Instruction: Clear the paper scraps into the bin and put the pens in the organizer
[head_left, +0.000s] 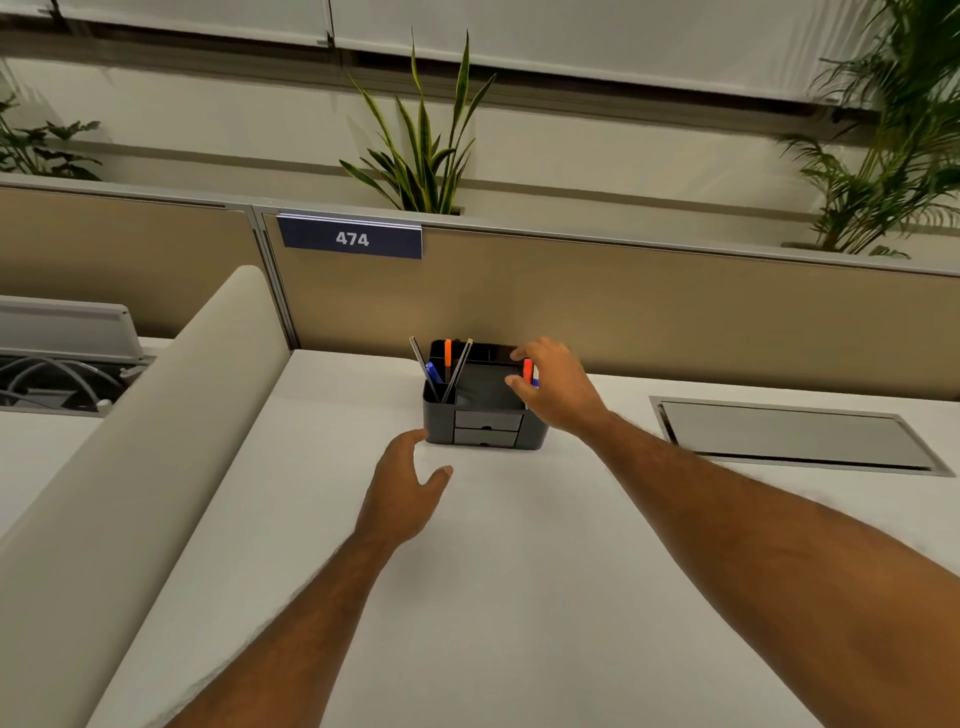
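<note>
- A white desk runs up to a tan partition carrying a blue sign reading 474, with plants behind it.
- The left hand hovers over the desk just near of the organizer, fingers spread wide, holding nothing.
- The black organizer stands at the far side of the desk against the partition; several pens stand upright in its left compartment.
- The right hand is at the organizer's right edge, pinching what looks like a red and a blue pen, partly hidden by the fingers.
- A metal cable hatch is set in the desk on the right.

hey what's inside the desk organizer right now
The organizer's left slots hold two clear pens, a blue pen and an orange pen. The right hand covers its right side; the drawers are shut.
</note>
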